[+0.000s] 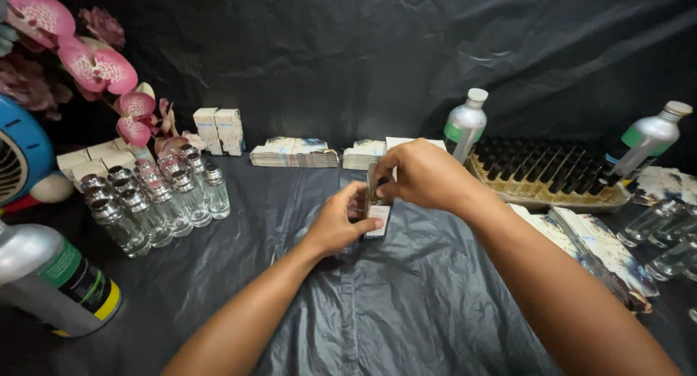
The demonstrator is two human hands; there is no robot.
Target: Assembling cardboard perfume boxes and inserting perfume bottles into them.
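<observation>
My left hand and my right hand meet over the middle of the black-covered table. Between them they hold a small carton, pale with a dark upper part, standing upright. The left fingers pinch its lower side. My right hand covers its top from above, hiding what is inside. A cluster of several clear glass bottles with silver caps stands to the left, about a hand's width from my left hand.
Stacks of flat printed cartons lie at the back and at the right. A tray of several dark caps sits back right between two silver bottles. A large silver bottle lies front left, beside pink orchids and a blue fan.
</observation>
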